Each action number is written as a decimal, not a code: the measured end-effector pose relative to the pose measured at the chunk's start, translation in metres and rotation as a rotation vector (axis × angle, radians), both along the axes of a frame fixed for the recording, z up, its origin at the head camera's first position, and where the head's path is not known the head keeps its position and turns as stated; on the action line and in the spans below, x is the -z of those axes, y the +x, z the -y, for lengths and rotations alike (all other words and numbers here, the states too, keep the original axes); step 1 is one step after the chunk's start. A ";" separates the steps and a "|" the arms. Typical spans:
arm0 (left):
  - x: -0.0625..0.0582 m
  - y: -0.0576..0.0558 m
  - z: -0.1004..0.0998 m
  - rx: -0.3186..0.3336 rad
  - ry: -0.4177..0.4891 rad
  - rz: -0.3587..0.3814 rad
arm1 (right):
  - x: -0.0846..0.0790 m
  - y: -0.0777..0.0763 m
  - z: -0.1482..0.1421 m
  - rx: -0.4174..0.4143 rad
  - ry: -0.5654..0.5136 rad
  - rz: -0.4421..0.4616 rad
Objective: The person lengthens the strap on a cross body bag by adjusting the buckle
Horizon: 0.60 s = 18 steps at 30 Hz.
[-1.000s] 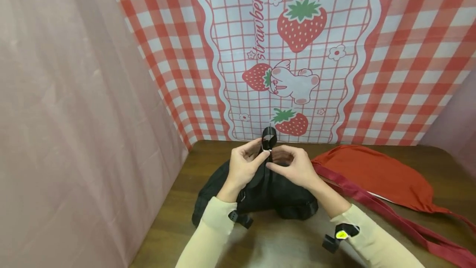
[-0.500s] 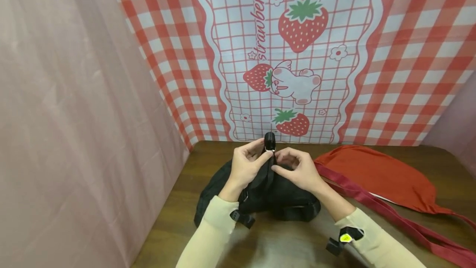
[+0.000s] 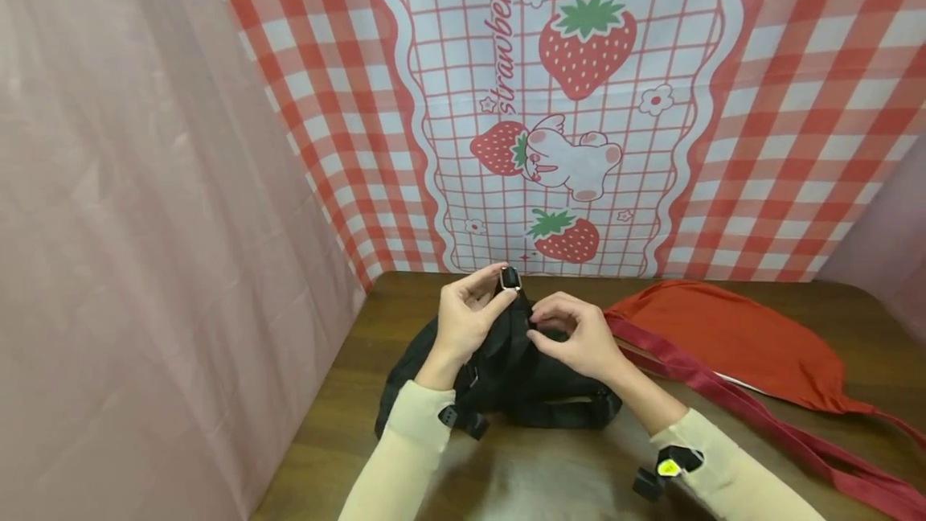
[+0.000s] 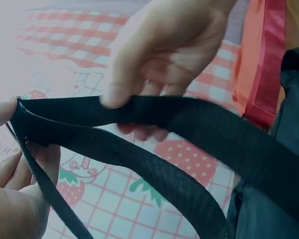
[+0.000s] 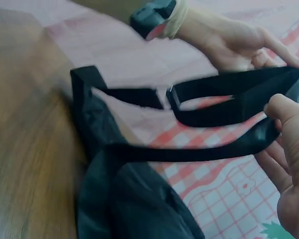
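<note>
A black bag (image 3: pixel 499 384) lies on the wooden table, its webbing strap (image 4: pixel 189 112) raised and folded into several lengths. My left hand (image 3: pixel 463 318) pinches the strap at a small metal-edged slider buckle (image 3: pixel 510 278) between thumb and fingers. Lower and to the right, my right hand (image 3: pixel 576 334) pinches one length of the strap between thumb and fingertips. In the right wrist view another metal fitting (image 5: pixel 170 96) sits on the strap, between the left hand and the bag.
To the right on the table (image 3: pixel 343 400) lies a red-orange bag (image 3: pixel 731 344) with a long dark red strap (image 3: pixel 690 372). A red checked strawberry cloth (image 3: pixel 586 143) hangs behind the table. A pink curtain (image 3: pixel 145 223) hangs at the left.
The black loop that stood above the slider has shrunk down to it. My right hand has moved slightly down, away from the slider, along the strap; the left keeps its grip.
</note>
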State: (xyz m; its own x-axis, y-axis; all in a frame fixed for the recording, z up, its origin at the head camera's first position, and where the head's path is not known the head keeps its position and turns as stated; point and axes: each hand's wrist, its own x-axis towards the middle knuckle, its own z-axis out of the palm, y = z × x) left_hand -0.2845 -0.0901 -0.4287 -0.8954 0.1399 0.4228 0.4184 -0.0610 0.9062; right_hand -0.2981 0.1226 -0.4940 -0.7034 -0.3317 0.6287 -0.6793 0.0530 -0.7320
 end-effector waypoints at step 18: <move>0.007 0.006 0.002 0.064 -0.205 -0.093 | -0.092 -0.013 -0.017 -0.125 0.308 0.155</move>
State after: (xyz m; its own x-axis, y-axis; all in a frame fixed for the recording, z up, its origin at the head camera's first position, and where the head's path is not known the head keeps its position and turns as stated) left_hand -0.2783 -0.0918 -0.4356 -0.8405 0.2862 0.4600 0.5018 0.0913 0.8601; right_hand -0.3112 0.1398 -0.4022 -0.7247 -0.5782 0.3749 -0.5767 0.2112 -0.7892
